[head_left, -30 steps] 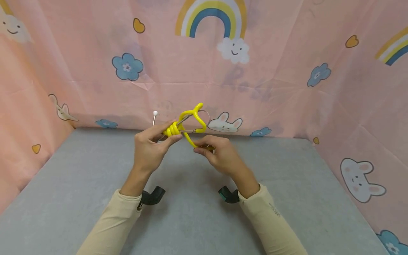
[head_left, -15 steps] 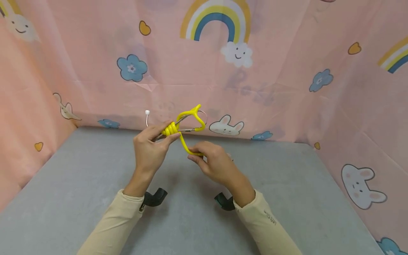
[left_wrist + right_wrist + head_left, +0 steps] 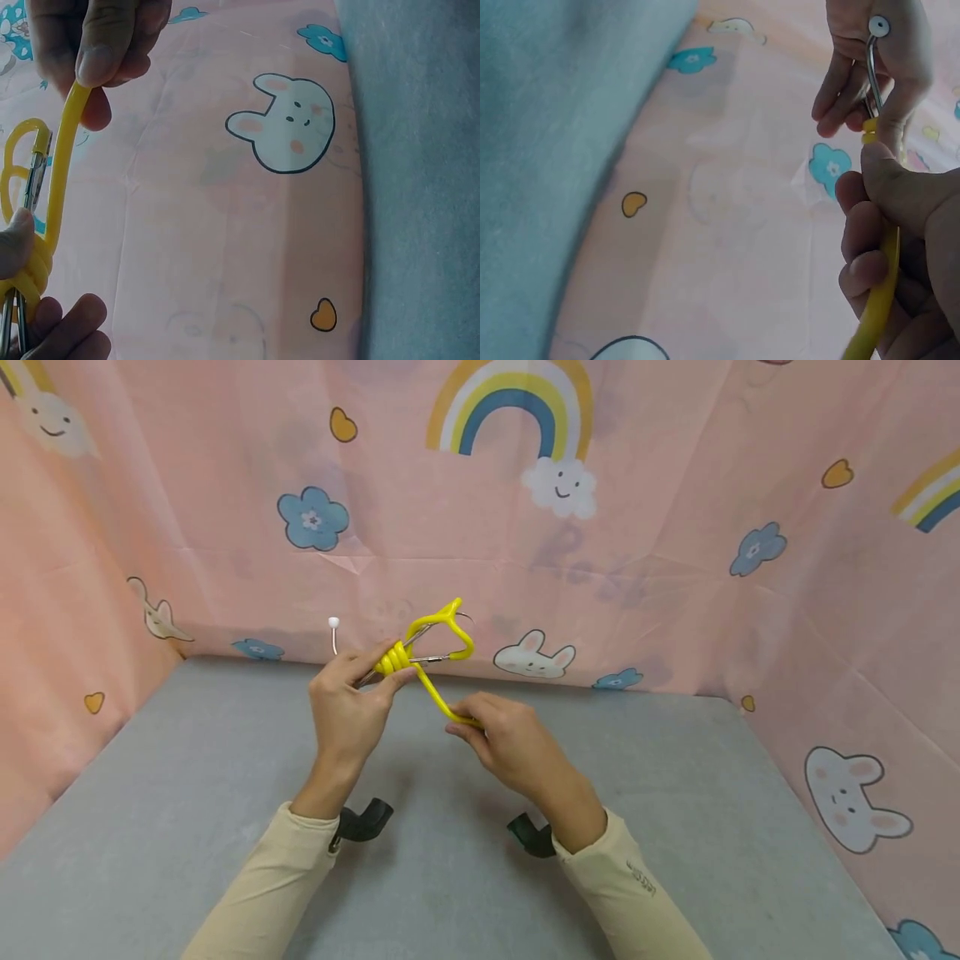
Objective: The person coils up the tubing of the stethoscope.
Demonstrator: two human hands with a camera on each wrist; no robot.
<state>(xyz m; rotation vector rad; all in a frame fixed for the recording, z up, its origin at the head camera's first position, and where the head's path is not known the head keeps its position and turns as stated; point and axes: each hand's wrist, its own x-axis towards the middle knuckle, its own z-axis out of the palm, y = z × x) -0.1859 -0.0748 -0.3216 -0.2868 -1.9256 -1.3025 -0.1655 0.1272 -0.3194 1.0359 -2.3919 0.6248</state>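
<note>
A yellow-tubed stethoscope point(image 3: 433, 690) is held up over the table between both hands. Several turns of its tubing point(image 3: 393, 658) wrap around the metal ear tubes, and my left hand point(image 3: 347, 706) pinches these turns between thumb and fingers. Beyond them the forked yellow tubing point(image 3: 459, 633) makes an open loop. A white ear tip point(image 3: 333, 622) sticks up behind the left hand. My right hand point(image 3: 517, 747) grips the free length of tubing, stretched diagonally from the coils. In the right wrist view the tubing point(image 3: 877, 315) runs on down past the fingers; its end is out of sight.
The grey table point(image 3: 645, 810) lies below the hands. A pink printed cloth point(image 3: 645, 460) hangs behind the table and along both sides. Black wrist devices point(image 3: 366, 821) jut inward from both sleeves.
My right hand has moved down and slightly right, drawing the tubing straighter away from the coils. My left hand keeps its grip and has shifted slightly left with the loop.
</note>
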